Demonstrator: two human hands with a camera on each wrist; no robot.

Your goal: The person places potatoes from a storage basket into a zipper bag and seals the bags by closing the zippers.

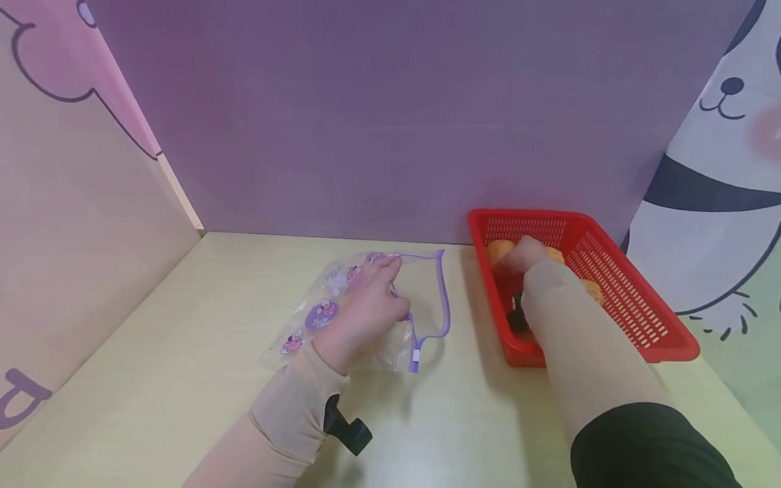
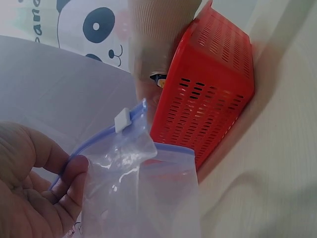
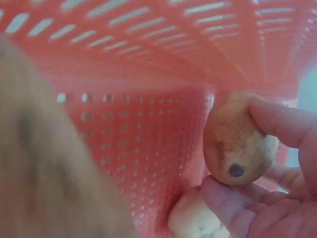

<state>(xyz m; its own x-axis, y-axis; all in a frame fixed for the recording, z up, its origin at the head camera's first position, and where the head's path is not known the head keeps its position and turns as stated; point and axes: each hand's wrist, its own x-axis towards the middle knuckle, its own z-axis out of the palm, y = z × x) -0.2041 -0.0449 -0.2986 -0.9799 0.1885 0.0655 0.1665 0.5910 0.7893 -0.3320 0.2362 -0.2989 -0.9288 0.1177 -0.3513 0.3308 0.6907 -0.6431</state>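
On the table lies a clear slider bag [image 1: 323, 315] with purple edging and cartoon prints. My left hand [image 1: 366, 305] pinches its mouth edge, which stands parted in the left wrist view; the white slider [image 2: 122, 120] sits at one end. My right hand [image 1: 523, 259] reaches into the red basket [image 1: 641, 322]. In the right wrist view its thumb and fingers grip a potato [image 3: 237, 141] with a dark spot. Another potato [image 3: 195, 215] lies below, and a large blurred brown shape [image 3: 49, 163] is close to that camera.
The basket stands at the table's right side, near the purple back panel [image 1: 366, 122]. More potatoes [image 1: 592, 290] show inside it, partly hidden by my right arm. Printed side panels [image 1: 79, 203] border the pale table [image 1: 183, 352].
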